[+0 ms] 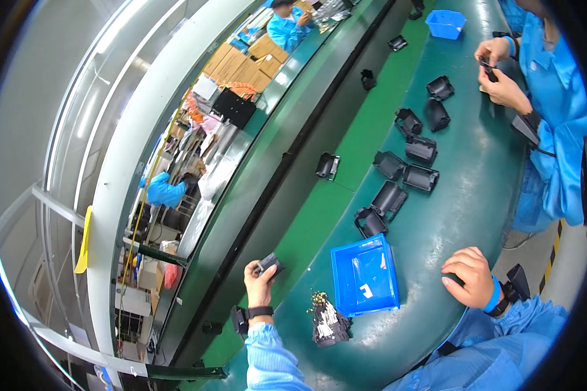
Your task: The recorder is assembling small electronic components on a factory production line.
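My left hand (259,287) is closed on a black plastic housing (269,264), held over the green belt. My right hand (471,276) is above the table near its edge, its fingers curled; something small and dark shows under them, too hidden to name. Between my hands sits a blue bin (396,301) with a few small white scraps inside. Beside it, nearer my left arm, lies a bundle of black and white wire-like parts (331,324) with brass-coloured ends. Beyond the bin, several black plastic housings (389,199) lie loosely on the table.
A co-worker's hands (505,88) at the upper right hold a small black part. A second blue bin (445,25) stands at the far end. Housings such as this one (328,166) lie on the green belt (346,189). A metal rail (267,189) runs along its left.
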Motion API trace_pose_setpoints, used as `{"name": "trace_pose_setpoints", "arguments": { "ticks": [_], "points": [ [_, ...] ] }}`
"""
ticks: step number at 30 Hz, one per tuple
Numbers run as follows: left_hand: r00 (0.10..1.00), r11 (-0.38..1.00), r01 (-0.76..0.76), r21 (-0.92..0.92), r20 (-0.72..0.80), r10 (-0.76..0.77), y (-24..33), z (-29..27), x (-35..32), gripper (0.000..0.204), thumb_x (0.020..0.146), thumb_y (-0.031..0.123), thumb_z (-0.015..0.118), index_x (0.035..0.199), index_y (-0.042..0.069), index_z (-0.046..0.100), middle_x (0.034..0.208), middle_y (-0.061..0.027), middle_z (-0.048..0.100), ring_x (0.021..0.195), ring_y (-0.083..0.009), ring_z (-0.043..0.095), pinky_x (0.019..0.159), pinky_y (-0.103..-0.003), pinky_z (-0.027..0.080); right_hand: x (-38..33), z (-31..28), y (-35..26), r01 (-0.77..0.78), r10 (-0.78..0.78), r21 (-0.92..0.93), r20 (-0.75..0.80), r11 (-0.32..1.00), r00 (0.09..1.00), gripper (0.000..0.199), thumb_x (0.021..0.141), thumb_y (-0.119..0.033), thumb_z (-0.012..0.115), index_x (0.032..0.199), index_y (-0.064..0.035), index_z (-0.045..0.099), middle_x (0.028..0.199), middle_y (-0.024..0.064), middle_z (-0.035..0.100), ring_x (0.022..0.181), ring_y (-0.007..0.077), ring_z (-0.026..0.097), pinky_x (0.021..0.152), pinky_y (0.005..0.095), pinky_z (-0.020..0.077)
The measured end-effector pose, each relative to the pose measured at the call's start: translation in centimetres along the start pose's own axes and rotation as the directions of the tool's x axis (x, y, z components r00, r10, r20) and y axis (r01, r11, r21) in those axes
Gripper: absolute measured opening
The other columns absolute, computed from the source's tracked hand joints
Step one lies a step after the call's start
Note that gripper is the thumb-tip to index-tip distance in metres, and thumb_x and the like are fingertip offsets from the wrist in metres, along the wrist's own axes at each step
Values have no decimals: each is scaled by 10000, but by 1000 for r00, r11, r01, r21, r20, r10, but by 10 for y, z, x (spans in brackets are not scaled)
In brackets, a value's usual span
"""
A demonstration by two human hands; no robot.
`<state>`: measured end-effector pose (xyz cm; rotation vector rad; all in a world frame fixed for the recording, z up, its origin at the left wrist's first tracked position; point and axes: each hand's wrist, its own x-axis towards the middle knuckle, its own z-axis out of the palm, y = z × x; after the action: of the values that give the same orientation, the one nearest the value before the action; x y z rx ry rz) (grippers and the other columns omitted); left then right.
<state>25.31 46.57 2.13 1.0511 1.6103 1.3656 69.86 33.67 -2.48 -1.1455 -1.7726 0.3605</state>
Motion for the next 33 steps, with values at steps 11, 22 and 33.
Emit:
{"name": "trace_pose_setpoints", "arguments": {
  "ticks": [11,22,33],
  "points": [
    [999,880,-34,473,35,20,-46,-33,55,942,674,174,787,1372,-37,190,1252,-207,428,1090,-241,492,898,-327,412,4,4,2,-30,30,-32,22,999,999,134,611,-108,681,644,-71,557,821,50,599,794,258,569,714,382,404],
    [947,638,-40,769,-174,269,-21,-45,-20,841,708,141,734,1348,-84,237,1398,-229,290,1318,-287,253,1078,-324,192,0,-7,5,10,-6,-59,61,998,998,260,659,-191,671,868,-43,625,836,56,602,821,231,571,722,375,403],
    [823,-150,-53,987,129,553,-22,22,-288,458,910,233,481,1275,-37,419,1355,-242,346,1207,-376,390,1022,-441,288,-1,-10,3,60,-59,-31,54,998,997,302,736,-230,663,984,-66,612,951,51,610,850,192,571,715,324,405]
  ]
}}
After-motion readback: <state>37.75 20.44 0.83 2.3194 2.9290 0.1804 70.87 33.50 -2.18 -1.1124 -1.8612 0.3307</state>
